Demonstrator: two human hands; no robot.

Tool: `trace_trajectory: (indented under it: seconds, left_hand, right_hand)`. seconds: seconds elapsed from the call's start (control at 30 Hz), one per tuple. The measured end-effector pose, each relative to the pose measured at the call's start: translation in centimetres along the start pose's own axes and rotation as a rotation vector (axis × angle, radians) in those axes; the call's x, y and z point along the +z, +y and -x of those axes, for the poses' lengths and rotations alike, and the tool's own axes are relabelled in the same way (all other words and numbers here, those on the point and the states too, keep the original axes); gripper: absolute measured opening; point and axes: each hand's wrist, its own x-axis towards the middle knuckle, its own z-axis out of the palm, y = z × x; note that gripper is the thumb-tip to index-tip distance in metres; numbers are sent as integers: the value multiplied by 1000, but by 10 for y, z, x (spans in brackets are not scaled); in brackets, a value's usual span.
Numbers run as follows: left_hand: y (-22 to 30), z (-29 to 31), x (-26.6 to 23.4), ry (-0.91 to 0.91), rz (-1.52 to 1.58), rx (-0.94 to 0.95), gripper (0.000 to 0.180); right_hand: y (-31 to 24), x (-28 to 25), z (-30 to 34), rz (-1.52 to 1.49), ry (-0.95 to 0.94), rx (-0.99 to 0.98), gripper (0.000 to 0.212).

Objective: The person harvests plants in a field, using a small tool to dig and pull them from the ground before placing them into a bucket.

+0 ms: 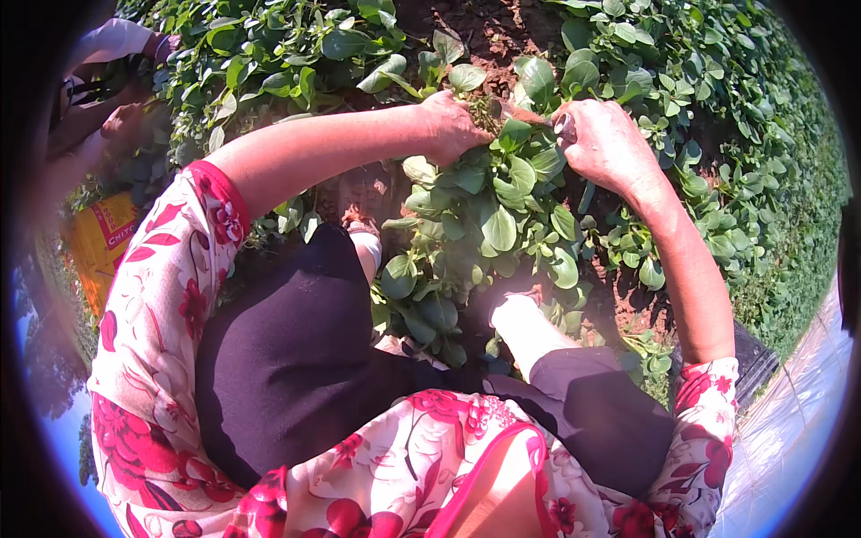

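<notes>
My left hand [451, 130] is closed at the far middle of the green patch, gripping a leafy green plant by its base. A brownish clump of roots or stems [485, 113] shows at its fingertips. To the right, my right hand [603, 143] is wrapped round the handle of a small knife [529, 116]. Its dull, reddish-brown blade points left, toward the clump, but leaves hide part of it, and I cannot tell whether it touches. Broad-leaved greens [499, 228] spread just below both hands.
Dense low greens [753, 179] grow on both sides, with reddish soil [502, 36] between them. A yellow and red bag [103, 238] lies at the left, near another person's hand [123, 119]. A dark object [753, 359] and pale sheeting [789, 430] are at the lower right.
</notes>
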Motion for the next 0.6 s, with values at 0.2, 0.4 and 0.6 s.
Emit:
trace_trajectory:
  seconds: [0.2,0.4,0.6]
  left_hand:
    - [-11,19,31,119,73,-16,39]
    - [-14,-3,1,-56,284,-139,30]
    - [-8,-25,-36,-188,497,-350,28]
  right_hand:
    - [6,20,11,-31,10,-7,26]
    - [38,59,12,-126,150,5,22]
    - [49,98,13,-308,259,72,21]
